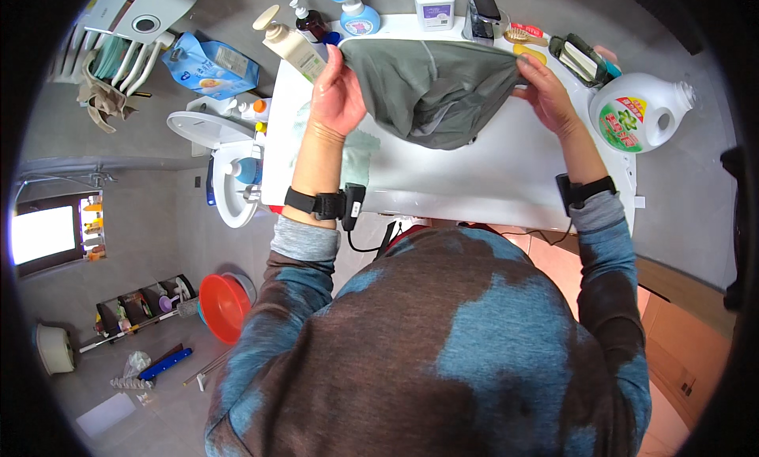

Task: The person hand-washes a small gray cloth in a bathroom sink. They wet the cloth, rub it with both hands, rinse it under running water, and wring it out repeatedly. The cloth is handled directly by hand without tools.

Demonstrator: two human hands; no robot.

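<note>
A dark grey-green cloth garment [439,95] hangs stretched between my two hands above the white washbasin [474,181]. Its upper edge is pulled nearly straight, while the lower part sags in folds. My left hand [338,95] grips the left corner, thumb up. The right corner is pinched in my right hand [548,95], between thumb and fingers. On the basin's left side, below my left hand, lies a pale green cloth [359,154]. Most of the faucet [483,15] shows behind the garment; the basin's far part is hidden by the fabric.
Along the back rim stand a cream pump bottle [290,45], a blue foam-soap bottle [359,18] and a white bottle [434,9]. A wooden brush [525,37] and a large detergent jug [637,110] are at right. Left of the basin are a toilet [228,196] and a red tub [222,309].
</note>
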